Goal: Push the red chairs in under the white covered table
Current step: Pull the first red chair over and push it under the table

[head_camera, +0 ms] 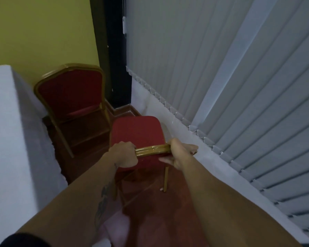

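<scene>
Both hands grip the gold top rail of the near red chair point(136, 132): left hand point(123, 154) wrapped shut, right hand point(180, 152) clasping its end. White-covered bench point(5, 122) lies leftward; the chair's seat points ahead, so it needs turning. Far red chair point(70, 91) stands beside the bench.

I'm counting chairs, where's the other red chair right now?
The other red chair stands in the far corner against the yellow wall, left of centre in the head view, beside the white covered table.

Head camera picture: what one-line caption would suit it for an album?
Both hands, left hand and right hand, grip a red chair by its gold backrest beside the white covered table.
</scene>
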A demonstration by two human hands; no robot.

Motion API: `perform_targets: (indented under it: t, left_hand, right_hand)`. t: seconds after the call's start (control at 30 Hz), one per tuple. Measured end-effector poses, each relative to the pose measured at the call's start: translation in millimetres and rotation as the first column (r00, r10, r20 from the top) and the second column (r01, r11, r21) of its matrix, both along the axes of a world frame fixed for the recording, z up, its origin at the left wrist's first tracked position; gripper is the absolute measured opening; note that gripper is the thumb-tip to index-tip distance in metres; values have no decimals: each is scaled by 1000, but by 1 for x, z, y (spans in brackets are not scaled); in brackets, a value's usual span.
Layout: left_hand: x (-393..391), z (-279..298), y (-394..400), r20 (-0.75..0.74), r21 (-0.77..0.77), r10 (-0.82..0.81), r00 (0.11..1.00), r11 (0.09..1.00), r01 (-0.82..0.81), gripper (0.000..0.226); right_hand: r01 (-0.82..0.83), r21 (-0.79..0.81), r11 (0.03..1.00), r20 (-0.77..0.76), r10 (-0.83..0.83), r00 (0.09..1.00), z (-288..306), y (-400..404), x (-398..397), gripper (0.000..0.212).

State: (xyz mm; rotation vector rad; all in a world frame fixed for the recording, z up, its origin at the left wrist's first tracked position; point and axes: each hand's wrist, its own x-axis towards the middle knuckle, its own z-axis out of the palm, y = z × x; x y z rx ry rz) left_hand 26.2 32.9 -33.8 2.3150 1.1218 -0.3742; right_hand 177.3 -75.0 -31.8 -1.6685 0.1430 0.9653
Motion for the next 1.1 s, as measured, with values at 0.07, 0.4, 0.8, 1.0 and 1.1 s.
perform_targets:
  t: [0.07, 0.4, 0.8, 1.0, 1.1]
  left_hand:
    - [4, 8, -1, -40, -20, 0, 999, 1000, 0, 42]
    - [54, 15, -70, -213, 22, 110, 971, 994, -107, 32]
    - [89, -8, -123, -71, -105, 292, 954, 949, -299, 24]
    - [87, -15, -123, 20, -146, 312, 950, 941, -306, 4]
    - [88, -6, -124, 1, -159, 334, 943, 931, -329, 8]
  right_hand:
    - [-33, 12, 999, -16, 33, 999, -1, -1, 1, 61]
    - [-139, -41, 989, 91, 142, 986, 4, -36, 58, 95]
    - [-163, 43, 986, -93, 166, 982, -3, -57, 97, 67]
    - [-131, 87, 988, -33, 135, 990, -9, -51, 88, 64]
    - [-139, 104, 985, -20, 142, 990, -5, -49, 87, 65]
